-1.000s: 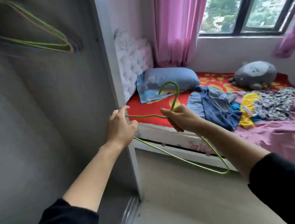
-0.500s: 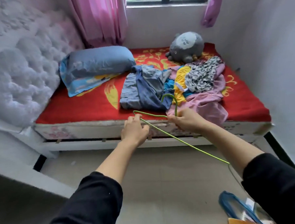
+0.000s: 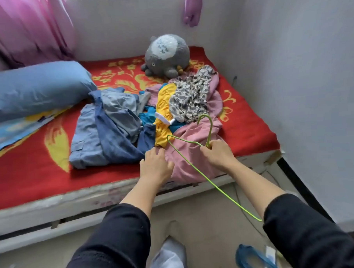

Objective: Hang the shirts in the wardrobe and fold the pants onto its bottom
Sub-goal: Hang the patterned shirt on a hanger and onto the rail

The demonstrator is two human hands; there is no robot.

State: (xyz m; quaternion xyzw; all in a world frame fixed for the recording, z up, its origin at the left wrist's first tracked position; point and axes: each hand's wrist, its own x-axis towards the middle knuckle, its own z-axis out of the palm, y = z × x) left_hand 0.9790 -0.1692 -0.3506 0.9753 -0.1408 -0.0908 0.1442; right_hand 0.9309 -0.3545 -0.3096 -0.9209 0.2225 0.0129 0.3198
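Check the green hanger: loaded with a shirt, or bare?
Bare. No cloth hangs on the green hanger; the right hand grips it below the hook, over the pink garment.

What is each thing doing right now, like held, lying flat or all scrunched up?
Hanger: bare, held by its neck in the right hand.
Right hand: grips the hanger.
Left hand: open, touching the pink garment at its edge.
Pink garment: crumpled on the bed.
Blue clothes: crumpled, unfolded.
Pillow: lying on the bed.
Plush toy: sitting by the wall.
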